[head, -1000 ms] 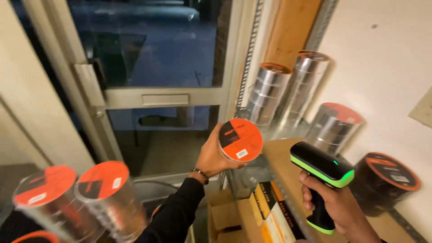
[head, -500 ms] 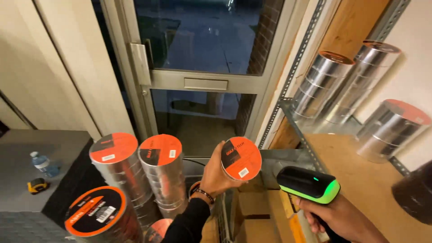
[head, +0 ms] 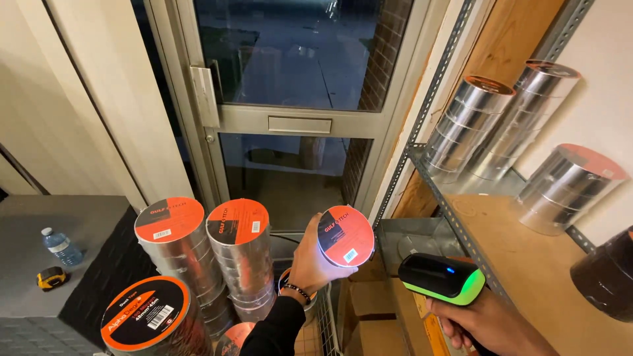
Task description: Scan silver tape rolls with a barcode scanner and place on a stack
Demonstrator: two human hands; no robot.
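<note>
Tape roll up in my left hand, scanner in my right.

My left hand (head: 311,262) is clamped around a silver tape roll (head: 345,236), its orange label end facing me. At four o'clock from it, close by, my right hand (head: 484,322) grips the green-and-black scanner (head: 440,277), long axis pointing toward ten o'clock at the roll.

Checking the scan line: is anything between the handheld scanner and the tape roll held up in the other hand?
Nothing. In the head view, the gap from the scanner in the right hand to the tape roll in the left hand is unobstructed.
</note>
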